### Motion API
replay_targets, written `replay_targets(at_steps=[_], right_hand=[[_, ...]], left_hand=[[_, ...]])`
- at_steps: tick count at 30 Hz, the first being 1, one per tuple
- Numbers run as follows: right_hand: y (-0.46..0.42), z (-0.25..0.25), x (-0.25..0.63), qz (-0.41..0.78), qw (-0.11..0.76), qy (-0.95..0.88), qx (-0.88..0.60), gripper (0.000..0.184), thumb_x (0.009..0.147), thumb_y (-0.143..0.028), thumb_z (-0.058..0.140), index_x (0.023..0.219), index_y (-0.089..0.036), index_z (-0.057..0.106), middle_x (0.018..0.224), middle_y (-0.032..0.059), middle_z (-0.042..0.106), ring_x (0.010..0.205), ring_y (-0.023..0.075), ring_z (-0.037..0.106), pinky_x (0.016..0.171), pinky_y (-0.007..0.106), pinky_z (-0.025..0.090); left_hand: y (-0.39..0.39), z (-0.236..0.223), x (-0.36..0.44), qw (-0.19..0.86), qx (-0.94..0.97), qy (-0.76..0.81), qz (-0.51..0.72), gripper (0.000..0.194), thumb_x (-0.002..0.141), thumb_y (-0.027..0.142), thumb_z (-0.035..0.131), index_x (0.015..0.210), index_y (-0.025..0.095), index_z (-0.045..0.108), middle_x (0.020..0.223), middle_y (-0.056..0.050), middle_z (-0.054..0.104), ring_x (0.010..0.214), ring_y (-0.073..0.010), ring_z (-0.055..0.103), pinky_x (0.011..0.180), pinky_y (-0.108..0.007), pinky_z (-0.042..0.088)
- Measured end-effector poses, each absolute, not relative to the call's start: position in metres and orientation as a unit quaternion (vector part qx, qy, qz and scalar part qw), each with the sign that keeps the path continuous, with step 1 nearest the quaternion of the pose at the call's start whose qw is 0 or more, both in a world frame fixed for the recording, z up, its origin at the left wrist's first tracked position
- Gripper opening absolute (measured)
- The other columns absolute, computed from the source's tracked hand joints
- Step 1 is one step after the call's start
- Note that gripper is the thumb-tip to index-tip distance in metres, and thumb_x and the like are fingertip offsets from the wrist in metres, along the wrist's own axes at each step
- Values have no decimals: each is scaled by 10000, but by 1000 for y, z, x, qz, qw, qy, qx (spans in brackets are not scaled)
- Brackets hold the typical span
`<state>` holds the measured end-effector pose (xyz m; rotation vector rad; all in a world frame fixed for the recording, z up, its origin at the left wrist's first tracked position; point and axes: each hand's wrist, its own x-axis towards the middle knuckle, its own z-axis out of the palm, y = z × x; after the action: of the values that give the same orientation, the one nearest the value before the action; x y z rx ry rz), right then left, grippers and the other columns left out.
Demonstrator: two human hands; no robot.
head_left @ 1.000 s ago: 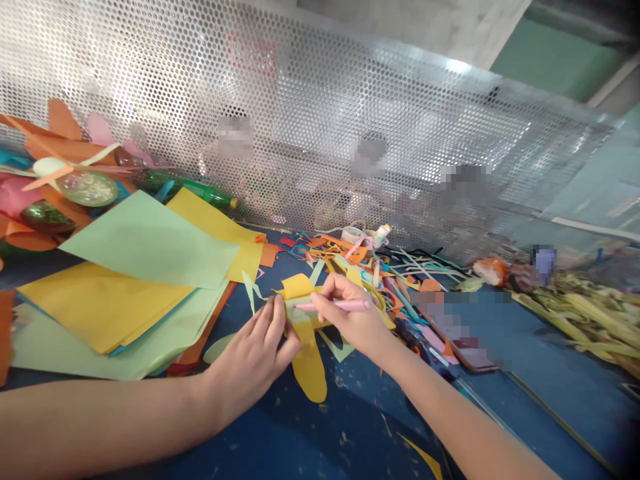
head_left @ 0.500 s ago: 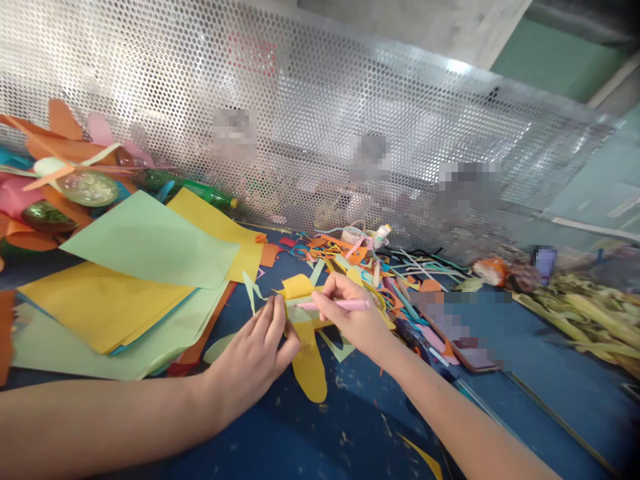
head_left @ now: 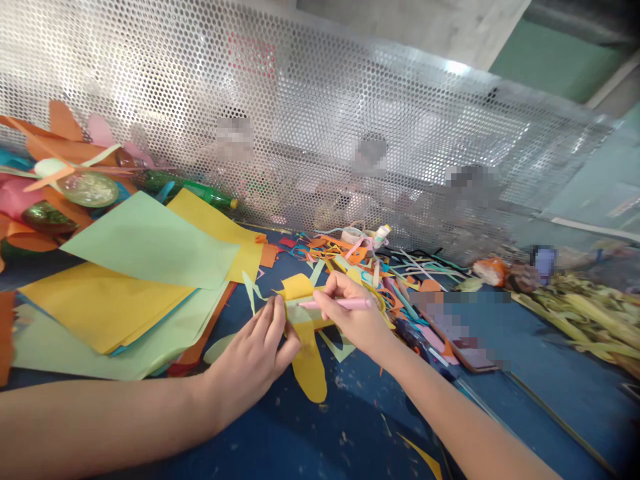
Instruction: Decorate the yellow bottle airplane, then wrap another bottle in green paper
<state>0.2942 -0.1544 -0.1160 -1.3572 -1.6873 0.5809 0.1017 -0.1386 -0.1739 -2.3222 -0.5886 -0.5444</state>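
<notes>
The head view looks down on a blue tabletop (head_left: 260, 440) where two bare hands work over a yellow paper cut-out (head_left: 310, 370) with rounded lobes. It lies between the hands, one lobe pointing toward the person. A pale green paper piece (head_left: 303, 315) lies across its middle. The right hand (head_left: 350, 312) grips a slim pink pen (head_left: 350, 304), fingers pinched around the barrel, its tip at the green piece. The left hand (head_left: 261, 341) rests at the left edge of the cut-out, fingers close together and pressed down; whether its thumb pinches the paper cannot be told. Left of it are overlapping sheets: a pale green sheet (head_left: 150, 240) on top, yellow sheets (head_left: 110, 303) lower down. A green plastic bottle (head_left: 210, 193) lies behind them. Beyond the hands, coloured paper scraps (head_left: 327, 248) spread before a perforated metal panel (head_left: 310, 100). Corn husks (head_left: 585, 313) are heaped at far right.
</notes>
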Motion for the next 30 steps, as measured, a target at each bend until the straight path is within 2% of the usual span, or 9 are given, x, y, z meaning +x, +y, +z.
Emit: replay_targets(at_steps=[18, 25, 30], right_hand=[[-155, -114, 294, 230, 431, -676, -552, 232, 855, -327, 538, 682, -217, 428, 548, -56, 508, 511, 102, 494, 517, 214, 391], [-155, -110, 295, 211, 421, -672, -572, 222, 835, -280, 524, 656, -220, 405, 526, -58, 470, 484, 103, 444, 490, 224, 353], [-155, -110, 296, 212, 419, -665, -580, 218, 818, -264, 522, 645, -223, 396, 503, -63, 449, 462, 102, 429, 468, 223, 331]], left_hand=[[-138, -175, 101, 328, -893, -226, -209, 289, 810, 158, 537, 1075, 69, 464, 1228, -335, 523, 1169, -374, 525, 907, -403, 516], [-139, -173, 101, 332, -892, -227, -206, 250, 827, 128, 489, 1070, 74, 463, 1223, -320, 536, 1165, -367, 530, 898, -399, 522], [-139, -172, 101, 337, -893, -222, -197, 250, 820, 101, 465, 1066, 62, 455, 1213, -348, 528, 1159, -374, 532, 897, -400, 522]])
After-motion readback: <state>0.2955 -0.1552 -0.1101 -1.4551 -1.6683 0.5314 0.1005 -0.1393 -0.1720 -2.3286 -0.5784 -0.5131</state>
